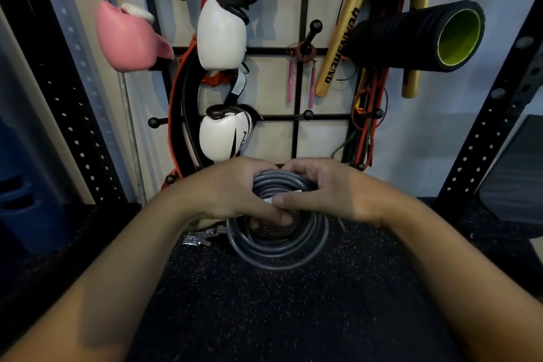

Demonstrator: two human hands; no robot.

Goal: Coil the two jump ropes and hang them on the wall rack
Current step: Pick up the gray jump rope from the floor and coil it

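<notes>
Halfway, I'd say. Thin red rope with pink handles (301, 67) already coiled, hanging on wall rack (305, 51) peg. You've got grey rope (279, 247) coiled, left hand (235, 194) and right hand (320, 194) both clenched round top of coil (low, over floor). Left: hang it.

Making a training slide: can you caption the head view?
Both hands, left and right, grip a coiled grey rope below the wall rack, where a pink-handled rope already hangs.
</notes>
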